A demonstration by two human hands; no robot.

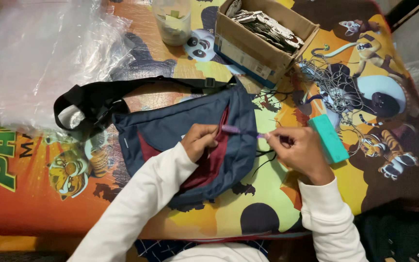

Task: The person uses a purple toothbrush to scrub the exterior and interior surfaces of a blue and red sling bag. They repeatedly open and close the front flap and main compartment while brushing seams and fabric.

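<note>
- Head view: a navy waist bag (180,131) with a maroon inner panel is being kept flat at the middle of the table (35,194), its black strap (98,94) trailing toward 10 o'clock.
- The bag's maroon opening is being pinched by the fingers of the left hand (199,140), which are clenched on the fabric edge.
- A thin purple tool (238,130) is being gripped at its right end by the fingers of the right hand (300,148); its long axis is running from 3 to 9 o'clock, with the tip lying at the left hand, just beside the opening.
- A teal block (329,138) is lying at 3 o'clock of the right hand.
- A cardboard box (260,53) of metal discs is sitting at 12 o'clock, a plastic jar (172,22) at 11.
</note>
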